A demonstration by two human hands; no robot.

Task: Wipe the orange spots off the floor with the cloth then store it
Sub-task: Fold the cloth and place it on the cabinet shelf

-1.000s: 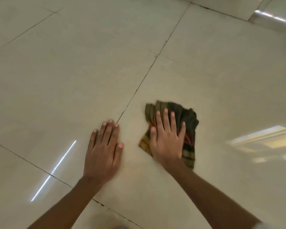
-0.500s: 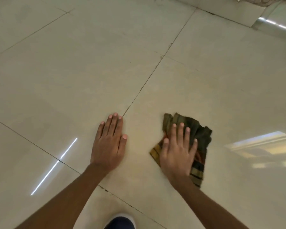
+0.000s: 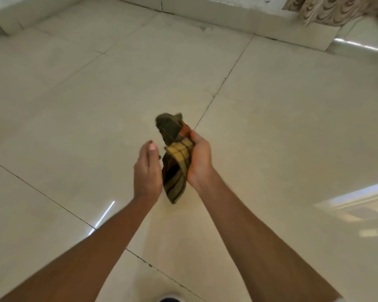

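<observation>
The cloth (image 3: 175, 164) is a dark green, yellow and orange checked rag, bunched up and lifted off the pale tiled floor (image 3: 282, 127). My right hand (image 3: 200, 158) is closed around its right side, and its lower end hangs free. My left hand (image 3: 147, 171) is raised beside the cloth on the left, fingers loosely curved, holding nothing that I can see. A faint yellowish smear (image 3: 179, 209) shows on the tile below the cloth.
A low white step or wall base (image 3: 238, 16) runs along the far side. A patterned curtain (image 3: 336, 9) hangs at the top right. The toe of a shoe (image 3: 169, 299) shows at the bottom edge. Bright reflections lie on the glossy tiles at right.
Both hands have come up off the floor. My right hand was pressing the cloth flat on the tile and now grips it bunched in the air. The view has risen and tilted forward.
</observation>
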